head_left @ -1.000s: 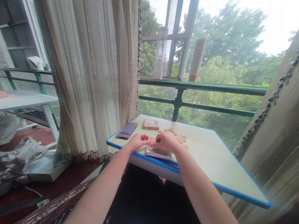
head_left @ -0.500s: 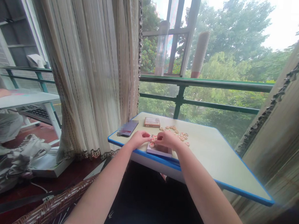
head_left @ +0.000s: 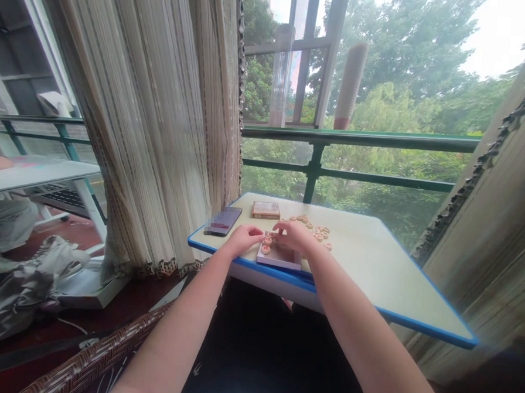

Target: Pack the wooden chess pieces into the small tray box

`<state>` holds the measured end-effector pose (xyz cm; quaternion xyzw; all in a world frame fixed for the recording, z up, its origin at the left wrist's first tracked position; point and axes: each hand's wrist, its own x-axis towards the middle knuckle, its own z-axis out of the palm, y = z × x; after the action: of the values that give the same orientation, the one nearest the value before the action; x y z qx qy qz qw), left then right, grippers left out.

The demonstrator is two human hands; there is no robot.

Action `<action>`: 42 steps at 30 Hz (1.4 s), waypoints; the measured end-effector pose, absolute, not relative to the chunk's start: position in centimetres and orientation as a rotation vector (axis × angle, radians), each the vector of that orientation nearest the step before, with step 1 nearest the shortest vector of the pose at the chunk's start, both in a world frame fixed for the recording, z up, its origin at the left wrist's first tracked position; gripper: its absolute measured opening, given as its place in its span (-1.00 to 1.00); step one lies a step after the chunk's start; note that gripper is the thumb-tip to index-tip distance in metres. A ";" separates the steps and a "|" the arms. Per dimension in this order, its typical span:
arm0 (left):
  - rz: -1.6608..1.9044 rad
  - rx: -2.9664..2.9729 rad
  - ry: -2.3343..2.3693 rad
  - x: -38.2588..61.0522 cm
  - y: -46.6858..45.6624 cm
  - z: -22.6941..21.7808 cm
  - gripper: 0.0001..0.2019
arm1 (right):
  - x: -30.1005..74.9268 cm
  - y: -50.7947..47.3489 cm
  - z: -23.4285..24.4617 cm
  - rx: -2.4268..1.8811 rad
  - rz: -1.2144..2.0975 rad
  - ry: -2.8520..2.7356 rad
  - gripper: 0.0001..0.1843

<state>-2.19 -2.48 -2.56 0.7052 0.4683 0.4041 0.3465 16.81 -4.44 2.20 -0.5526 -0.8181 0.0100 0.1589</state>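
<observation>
In the head view, a shallow open box (head_left: 285, 263) lies at the table's near edge. Round xiangqi pieces with red markings stand in a row along its left side; the nearest one is a xiangqi piece (head_left: 266, 250). My left hand (head_left: 244, 240) is at the box's left edge, fingers stretched toward that row, nothing visible in them. Over the box's far part is my right hand (head_left: 294, 234), its thumb and forefinger apart above the far end of the row. It hides part of the box. More loose xiangqi pieces (head_left: 320, 232) are scattered beyond it.
A closed flat box (head_left: 266, 210) lies farther back on the cream table (head_left: 373, 267), which has a blue edge. At the left corner sits a dark phone-like slab (head_left: 226, 220). Curtains and a green railing (head_left: 357, 139) stand behind. At far left, another person's hand rests on a white table (head_left: 48, 173).
My right hand has lifted slightly off the row, and its thumb and forefinger have parted. More of the red-marked pieces show. My left hand stays beside the box. The view has shifted slightly.
</observation>
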 end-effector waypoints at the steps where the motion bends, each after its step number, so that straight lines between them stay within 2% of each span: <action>1: 1.049 1.830 1.214 -2.2 -2.5 -2.6 -0.70 | 16.8 -4.4 2.2 -1.565 0.023 -2.351 -0.79; 20: 1.022 1.841 1.255 -2.2 -2.7 -2.2 -0.73 | 17.2 -4.4 2.5 -1.610 0.155 -2.326 -0.80; 42: 1.010 1.862 1.243 -2.2 -3.1 -1.9 -0.73 | 16.9 -4.3 2.1 -1.651 0.085 -2.351 -0.79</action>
<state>-2.21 -3.07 -1.91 0.7140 0.4768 0.3872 0.3360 16.86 -4.33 2.10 -0.5694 -0.8107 0.0293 0.1331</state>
